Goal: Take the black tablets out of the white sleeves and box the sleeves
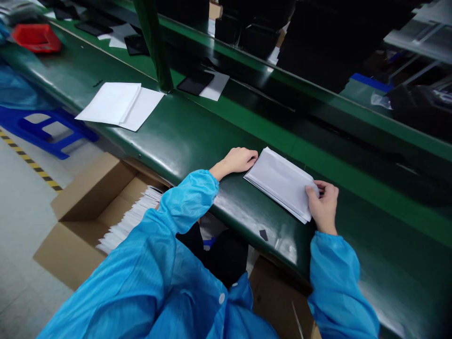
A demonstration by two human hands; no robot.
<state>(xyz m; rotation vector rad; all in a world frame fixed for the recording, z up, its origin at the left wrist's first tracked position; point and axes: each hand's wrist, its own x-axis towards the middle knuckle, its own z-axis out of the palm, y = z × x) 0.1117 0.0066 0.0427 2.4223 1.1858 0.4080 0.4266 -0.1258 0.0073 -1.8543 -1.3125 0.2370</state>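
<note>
A small stack of flat white envelopes (282, 181) lies slanted on the green worktop in front of me. My right hand (323, 202) grips its right end, thumb on top and fingers at the far edge. At the stack's left end rests my left hand (242, 160), its fingers curled in by the edge. Whatever those fingertips may hold is hidden. More white envelopes (130, 216) stand packed on edge in an open cardboard box (88, 188) below the bench, at my left.
Farther left on the green bench (190, 127) lie white sheets (113, 106). A green post (153, 47) rises behind them, with a black flat piece (196, 82) beside it. A red bin (37, 37) stands far left, above a blue stool (45, 127). A dark scrap (263, 234) lies near the bench's front edge.
</note>
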